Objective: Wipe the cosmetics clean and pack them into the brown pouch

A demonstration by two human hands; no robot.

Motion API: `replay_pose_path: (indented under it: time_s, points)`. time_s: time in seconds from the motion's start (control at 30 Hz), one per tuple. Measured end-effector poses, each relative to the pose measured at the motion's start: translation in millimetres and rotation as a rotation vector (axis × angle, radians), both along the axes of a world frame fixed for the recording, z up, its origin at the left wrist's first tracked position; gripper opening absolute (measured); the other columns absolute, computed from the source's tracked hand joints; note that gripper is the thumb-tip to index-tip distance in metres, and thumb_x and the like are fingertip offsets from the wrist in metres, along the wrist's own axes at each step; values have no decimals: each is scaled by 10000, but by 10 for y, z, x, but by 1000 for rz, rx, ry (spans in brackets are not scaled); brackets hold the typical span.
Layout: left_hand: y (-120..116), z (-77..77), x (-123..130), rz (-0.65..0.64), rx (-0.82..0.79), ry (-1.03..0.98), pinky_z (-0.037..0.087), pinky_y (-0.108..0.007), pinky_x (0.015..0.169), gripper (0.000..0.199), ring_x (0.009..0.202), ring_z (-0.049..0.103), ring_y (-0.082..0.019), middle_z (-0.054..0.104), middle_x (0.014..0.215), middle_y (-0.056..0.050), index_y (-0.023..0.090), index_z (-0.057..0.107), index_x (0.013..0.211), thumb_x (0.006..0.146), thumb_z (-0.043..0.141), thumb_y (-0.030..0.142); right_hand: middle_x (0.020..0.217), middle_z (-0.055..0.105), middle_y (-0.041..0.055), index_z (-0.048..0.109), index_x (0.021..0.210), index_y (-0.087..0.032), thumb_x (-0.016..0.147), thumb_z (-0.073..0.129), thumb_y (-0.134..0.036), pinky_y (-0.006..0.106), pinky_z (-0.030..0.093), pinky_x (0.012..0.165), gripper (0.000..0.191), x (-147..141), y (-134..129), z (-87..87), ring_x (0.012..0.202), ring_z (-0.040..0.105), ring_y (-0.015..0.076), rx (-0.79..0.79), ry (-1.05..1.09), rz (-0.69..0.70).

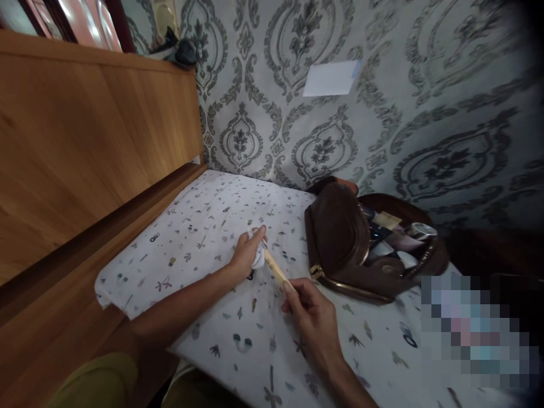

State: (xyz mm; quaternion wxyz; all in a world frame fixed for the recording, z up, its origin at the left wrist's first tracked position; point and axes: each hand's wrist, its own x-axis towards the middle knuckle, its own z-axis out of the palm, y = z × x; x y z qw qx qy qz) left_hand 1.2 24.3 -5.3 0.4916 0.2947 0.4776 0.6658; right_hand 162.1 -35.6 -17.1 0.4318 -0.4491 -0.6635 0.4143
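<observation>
In my right hand is a slim pale-yellow stick with faint dark print, pinched near its lower end between thumb and fingers. It slants up and left towards my left hand. That hand is closed on a crumpled white tissue or cloth, which meets the stick's far end. The tip there is hidden, so I cannot tell what kind of tool it is. Both hands are over a white sheet printed with small plants and shapes.
To the right of my hands stands an unzipped brown bag holding several small items. A wooden panel rises on the left. Patterned wallpaper with a white paper is behind. A pixelated patch covers the lower right.
</observation>
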Motion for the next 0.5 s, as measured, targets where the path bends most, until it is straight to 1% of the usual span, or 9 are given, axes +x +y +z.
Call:
replay_pose_path:
  time_s: [0.13,0.2,0.3,0.4,0.47,0.5]
  points:
    - [-66,3,121,-65,-119,-182,332,-207,477,598,504,447,-91,464,522,57,185,540,653,508,768,718,526,520,-21,590,719,-189,874,594,-585,227,388,456,426,-40,7,-42,455,496,141,-82,101,75]
    - [-125,-12,202,-124,-157,-210,331,-204,457,616,481,453,-89,469,511,59,187,538,682,512,752,738,550,535,-20,574,713,-188,859,615,-583,220,360,427,423,-61,14,-74,426,473,125,-129,149,89]
    - [-253,-46,325,-261,-178,-158,324,-212,422,637,436,447,-85,517,539,44,183,550,731,555,698,776,561,558,-16,555,716,-190,827,637,-607,216,327,394,439,-78,35,-107,392,437,111,-179,211,99]
    - [-394,-76,407,-376,-130,-54,337,-216,413,642,436,457,-83,533,610,46,185,570,849,611,666,773,483,520,-35,534,738,-201,817,620,-633,210,314,378,448,-76,66,-117,367,409,114,-230,260,101]
    - [-467,-96,433,-444,-76,20,374,-219,440,596,478,492,-90,565,700,34,201,566,982,695,652,716,475,506,-42,522,748,-208,806,617,-628,209,328,369,435,-67,86,-116,370,415,120,-254,294,65]
    - [-491,-108,440,-475,-49,53,402,-222,472,559,532,530,-103,589,769,18,214,555,1047,733,659,665,491,508,-41,516,744,-211,798,618,-619,212,341,366,424,-61,94,-115,378,423,123,-254,311,34]
